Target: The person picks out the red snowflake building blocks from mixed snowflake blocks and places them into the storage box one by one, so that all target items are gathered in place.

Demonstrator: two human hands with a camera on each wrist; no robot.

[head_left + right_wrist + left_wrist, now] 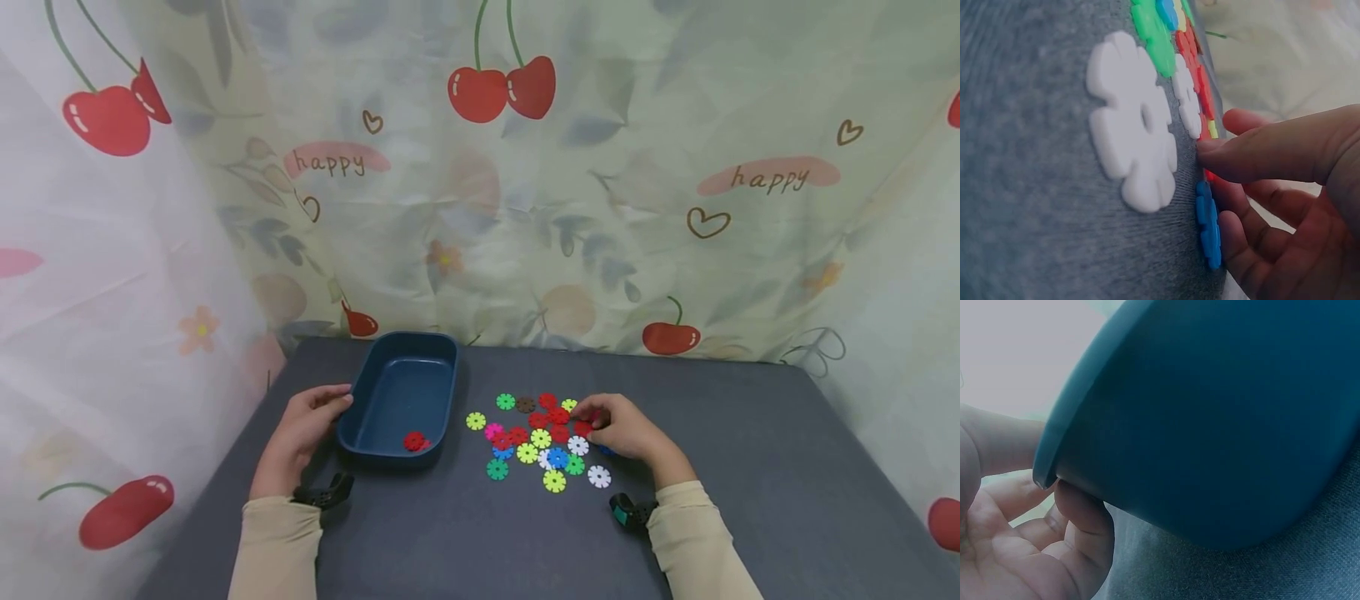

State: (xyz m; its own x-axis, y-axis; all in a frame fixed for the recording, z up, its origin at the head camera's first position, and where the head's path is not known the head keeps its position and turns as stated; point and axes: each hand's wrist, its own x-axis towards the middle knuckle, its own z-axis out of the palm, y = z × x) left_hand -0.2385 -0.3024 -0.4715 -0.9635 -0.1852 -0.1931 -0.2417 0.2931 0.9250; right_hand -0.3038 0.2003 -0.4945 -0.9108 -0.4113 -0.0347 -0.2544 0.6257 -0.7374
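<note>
My left hand [311, 421] grips the near-left rim of a dark blue plastic basin [346, 437]. In the left wrist view the thumb lies over the rim [1063, 419], and curled fingers [1085, 519] press the wall from below. Inside the basin's near end lie red snowflake discs [414, 441]. My right hand [624, 427] is at the right edge of a spread of coloured discs, its thumb and forefinger around a red snowflake disc [582, 428]. Close by its fingers in the right wrist view are a blue disc [1208, 225] and a white disc [1132, 125].
Several yellow [554, 481], green [497, 470], white, blue, pink and brown [526, 405] discs lie on the dark grey tabletop [465, 533], some overlapping. A printed cloth [510, 250] hangs behind the table and along both sides.
</note>
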